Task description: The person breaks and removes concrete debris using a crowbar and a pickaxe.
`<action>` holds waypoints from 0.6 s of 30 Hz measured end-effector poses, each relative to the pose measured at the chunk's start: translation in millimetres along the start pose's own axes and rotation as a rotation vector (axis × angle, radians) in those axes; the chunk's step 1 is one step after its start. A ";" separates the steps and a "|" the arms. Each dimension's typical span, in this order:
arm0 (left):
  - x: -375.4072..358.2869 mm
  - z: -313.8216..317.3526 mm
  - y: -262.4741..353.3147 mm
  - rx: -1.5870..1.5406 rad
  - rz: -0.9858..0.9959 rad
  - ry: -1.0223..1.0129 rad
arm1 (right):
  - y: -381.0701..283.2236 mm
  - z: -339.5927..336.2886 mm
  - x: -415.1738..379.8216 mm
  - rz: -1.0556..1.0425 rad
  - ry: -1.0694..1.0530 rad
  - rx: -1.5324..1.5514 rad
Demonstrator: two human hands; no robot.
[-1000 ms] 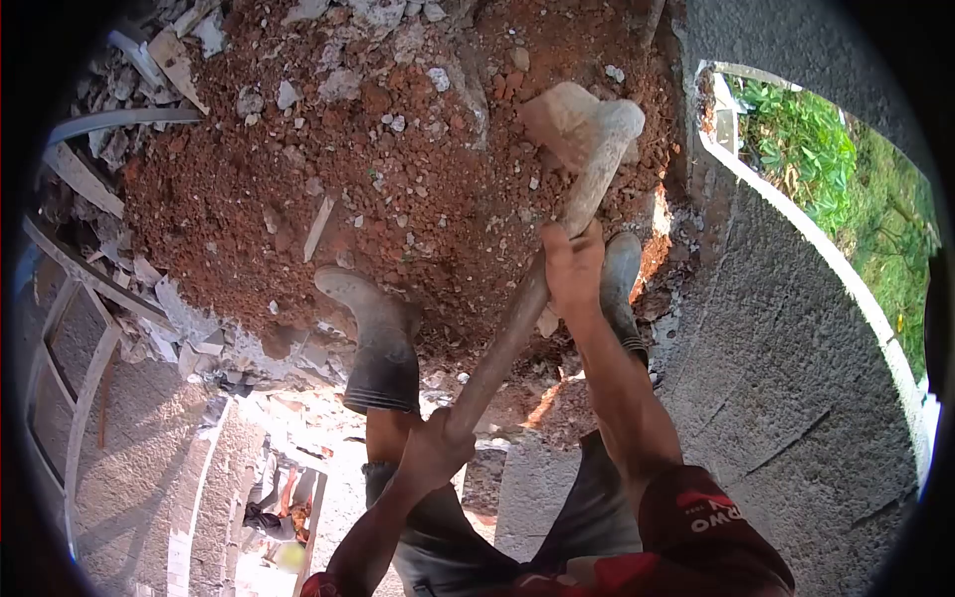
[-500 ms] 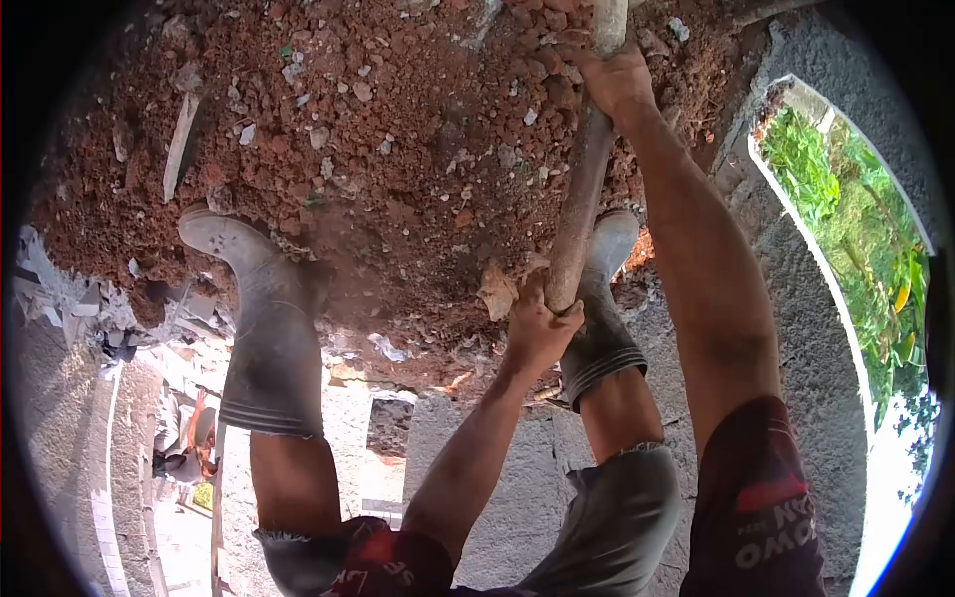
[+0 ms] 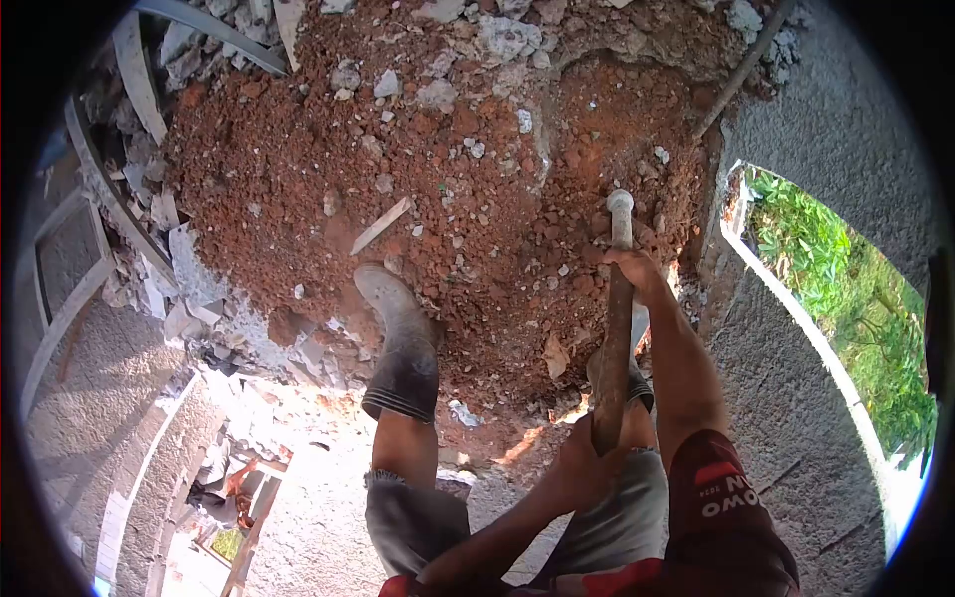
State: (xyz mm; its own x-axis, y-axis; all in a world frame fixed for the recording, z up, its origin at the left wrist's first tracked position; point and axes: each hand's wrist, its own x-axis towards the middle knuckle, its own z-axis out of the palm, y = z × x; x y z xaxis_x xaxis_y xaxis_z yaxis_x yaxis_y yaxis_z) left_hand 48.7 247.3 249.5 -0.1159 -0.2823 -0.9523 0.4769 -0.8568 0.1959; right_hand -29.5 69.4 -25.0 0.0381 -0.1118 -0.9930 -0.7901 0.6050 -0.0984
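Both hands closed around the thick shaft of a long-handled tool [image 3: 618, 328], the right hand [image 3: 637, 275] gripping it near its pale, rounded far end and the left hand [image 3: 589, 464] clasping it lower down, close to the wearer's body. The tool pointed away from the wearer, its far end over loose red soil [image 3: 298, 179] strewn with stones and pale rubble. One dusty rubber boot [image 3: 403, 348] stood at the soil's near edge; the other was partly hidden behind the shaft. A short splinter of wood [image 3: 381, 226] lay on the dirt just beyond the left boot's toe, while a slim pole [image 3: 744, 68] slanted across the upper right. Curved strips [image 3: 111, 189] and broken debris bordered the mound at left. Green plants [image 3: 796, 224] showed through an opening in the rough gray wall [image 3: 786, 368] at right. Another person [image 3: 224, 496], partly visible, was at lower left.
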 end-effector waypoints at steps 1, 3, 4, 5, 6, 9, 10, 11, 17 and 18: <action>-7.4 -17.9 4.7 0.073 -0.005 -0.030 | -5.1 5.5 -19.4 0.036 0.025 0.190; -33.3 -61.9 37.7 0.191 -0.090 -0.104 | -20.9 30.1 -53.7 0.095 0.091 0.292; -57.2 -90.9 62.0 0.240 -0.171 -0.152 | -28.6 46.6 -71.3 0.162 0.158 0.391; -76.0 -123.2 55.7 0.387 -0.058 -0.094 | -36.1 69.0 -89.3 0.129 0.147 0.495; -109.5 -161.3 67.3 0.404 -0.057 -0.090 | -43.4 97.7 -109.2 0.099 0.143 0.596; -239.5 -274.4 65.2 0.534 -0.074 0.142 | -88.0 239.4 -220.7 -0.194 0.122 1.135; -288.2 -318.7 27.4 0.767 0.072 0.319 | -86.4 300.9 -245.3 -0.311 0.059 1.120; -327.2 -346.1 -2.8 0.830 -0.001 0.444 | -89.8 352.1 -274.7 -0.493 -0.047 1.022; -356.2 -327.6 -109.8 1.465 0.327 0.874 | -120.6 378.2 -346.1 -0.607 -0.430 0.933; -317.0 -306.7 -92.7 1.130 0.118 0.798 | -121.8 351.7 -333.4 -0.643 -0.404 0.906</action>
State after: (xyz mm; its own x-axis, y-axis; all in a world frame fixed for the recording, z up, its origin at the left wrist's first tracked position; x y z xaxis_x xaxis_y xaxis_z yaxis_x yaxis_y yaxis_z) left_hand 308.4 548.5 461.4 0.5815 -0.3842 -0.7171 -0.5511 -0.8344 0.0002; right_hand 269.1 310.2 295.1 0.5897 -0.4410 -0.6766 0.1612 0.8852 -0.4365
